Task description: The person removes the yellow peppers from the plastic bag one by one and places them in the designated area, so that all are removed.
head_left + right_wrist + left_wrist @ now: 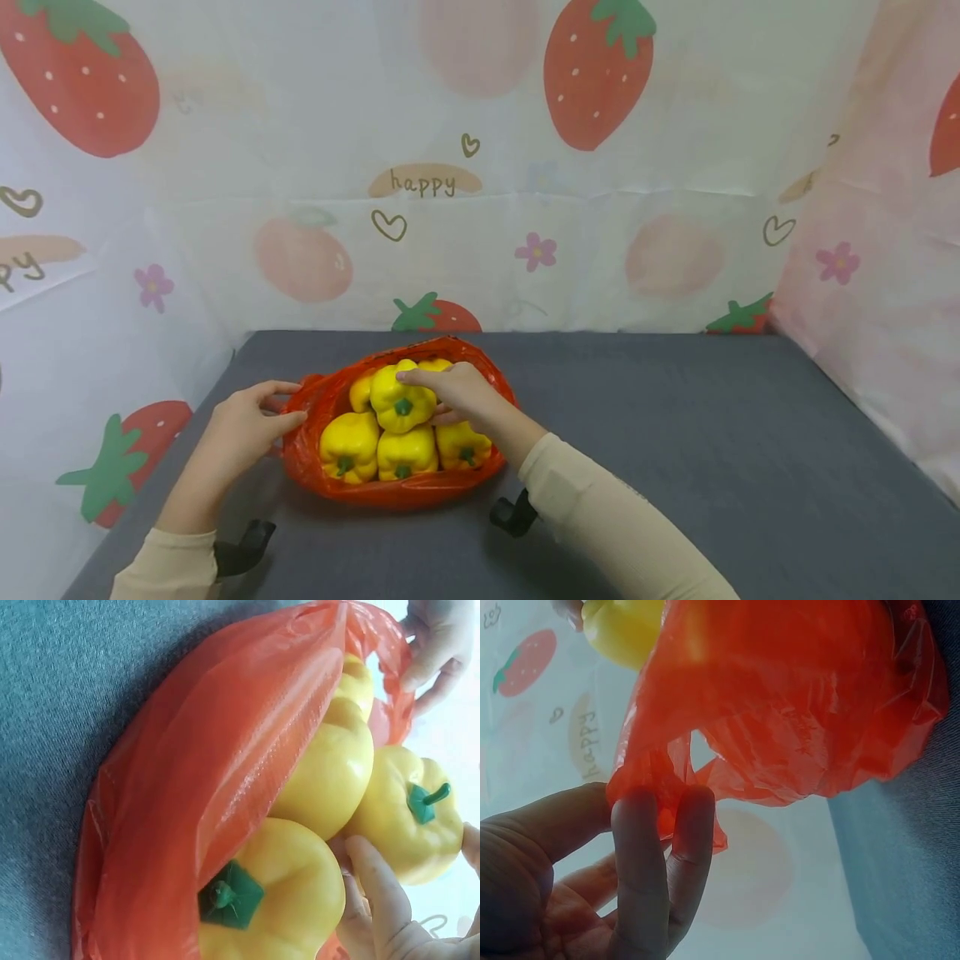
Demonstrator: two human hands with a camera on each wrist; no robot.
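A red plastic bag (390, 497) lies on the table with its mouth spread, full of several yellow bell peppers (348, 442) with green stems. My left hand (242, 425) pinches the bag's left edge; in the left wrist view, thumb and fingers close on a thin fold of red plastic (656, 769). My right hand (467, 390) grips the topmost bell pepper (397, 398), thumb over its top and fingers at its right side. In the right wrist view this bell pepper (401, 821) sits above the others, its stem facing outward.
The dark grey table (660, 433) extends to the right of the bag. White fabric (570, 283) printed with strawberries and hearts hangs behind, with similar fabric walls at both sides. A black strap piece (513, 512) juts from the right wrist, another (246, 548) from the left.
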